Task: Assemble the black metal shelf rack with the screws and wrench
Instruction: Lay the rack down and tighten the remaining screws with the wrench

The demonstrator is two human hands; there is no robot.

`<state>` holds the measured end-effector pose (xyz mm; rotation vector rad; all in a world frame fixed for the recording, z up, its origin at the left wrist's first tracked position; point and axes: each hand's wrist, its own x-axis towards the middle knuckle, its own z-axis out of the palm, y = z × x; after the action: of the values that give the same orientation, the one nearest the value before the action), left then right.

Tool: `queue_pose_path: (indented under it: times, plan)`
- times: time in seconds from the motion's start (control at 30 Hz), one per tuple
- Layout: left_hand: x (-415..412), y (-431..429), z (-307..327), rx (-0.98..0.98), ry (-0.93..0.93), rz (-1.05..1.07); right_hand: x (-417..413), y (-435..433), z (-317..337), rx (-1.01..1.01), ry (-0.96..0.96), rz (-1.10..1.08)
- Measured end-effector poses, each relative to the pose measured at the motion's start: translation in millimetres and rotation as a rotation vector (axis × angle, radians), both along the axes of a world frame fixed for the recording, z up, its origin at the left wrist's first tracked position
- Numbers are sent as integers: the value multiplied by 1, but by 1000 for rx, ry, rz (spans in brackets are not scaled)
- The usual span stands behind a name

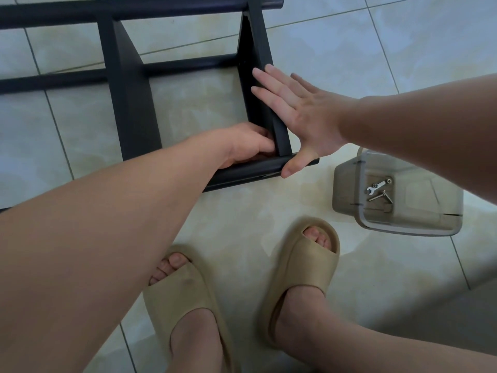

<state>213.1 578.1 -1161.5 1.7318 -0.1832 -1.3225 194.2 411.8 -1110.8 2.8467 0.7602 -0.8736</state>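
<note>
A: Where's the rack (129, 103)?
B: Lying on the floor (269, 224). Your right hand (301, 114) is flat, fingers straight, pressing its side. Your left hand (250, 142) is curled into the corner joint; can't tell what it grips.
A: Handling?
B: Probably stiff, heavy, slick paint. Hold near joints. Wrench (376, 186) and screws (380, 196) are in the tub (347, 189).

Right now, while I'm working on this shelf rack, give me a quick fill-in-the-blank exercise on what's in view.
1. The right hand presses against the black rack with ____ fingers.
2. The left hand reaches the rack's near corner with ____ fingers.
3. The wrench and screws lie ____ the clear container.
4. The rack rests on a ____ floor.
Missing words: straight; curled; inside; tiled.
</note>
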Motion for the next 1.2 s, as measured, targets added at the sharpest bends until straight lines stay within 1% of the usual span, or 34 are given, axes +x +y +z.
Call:
queue_pose_path:
  times: [0.13,0.37,0.53,0.97,1.07,1.2]
  plan:
    - [0,0,2,14,-14,-6,0,-1,-1,1,-5,6]
    - [-3,0,7,-6,76,51,0,-3,-4,24,1,-5]
    - [-2,1,3,54,92,65,1,-2,-4,19,14,-5]
    - [-1,2,1,-51,161,75,0,0,-3,15,14,-5]
    - [0,2,-1,-49,175,86,0,0,-3,21,8,-4]
    - [-1,2,1,-24,251,51,0,-1,-4,30,3,-9]
